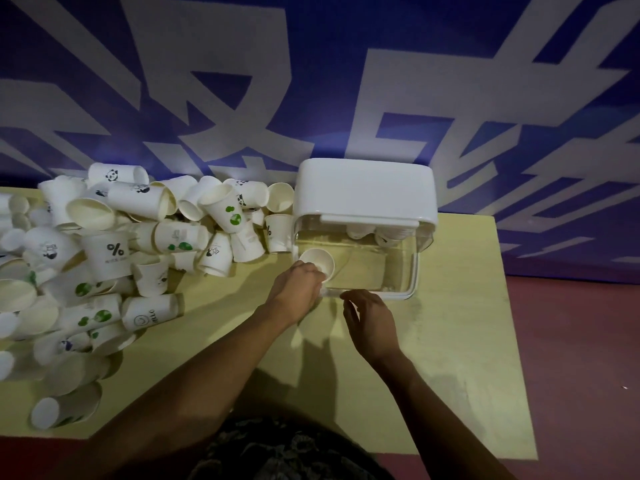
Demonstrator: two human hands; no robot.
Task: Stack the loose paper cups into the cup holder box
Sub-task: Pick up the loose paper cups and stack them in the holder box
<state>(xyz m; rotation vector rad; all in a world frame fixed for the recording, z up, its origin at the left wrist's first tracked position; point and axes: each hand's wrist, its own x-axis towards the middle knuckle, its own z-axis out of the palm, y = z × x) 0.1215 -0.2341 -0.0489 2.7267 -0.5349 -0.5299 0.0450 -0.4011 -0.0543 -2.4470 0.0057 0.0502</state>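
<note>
The cup holder box [412, 271] is clear plastic with a raised white lid [365, 188]; it stands on the yellow table against the wall. My left hand [298, 289] grips a white paper cup [318, 263], mouth up, at the box's near left corner. My right hand [370, 320] hovers just in front of the box's near edge, fingers loosely spread and holding nothing. Some cups [377, 233] sit at the back of the box under the lid. A big pile of loose paper cups [114, 251] covers the table's left side.
The yellow table [460, 341] ends at the right, with red floor [581, 358] beyond. A blue and white patterned wall [311, 81] rises right behind the box and pile. Bare table lies between my arms and to the right of the box.
</note>
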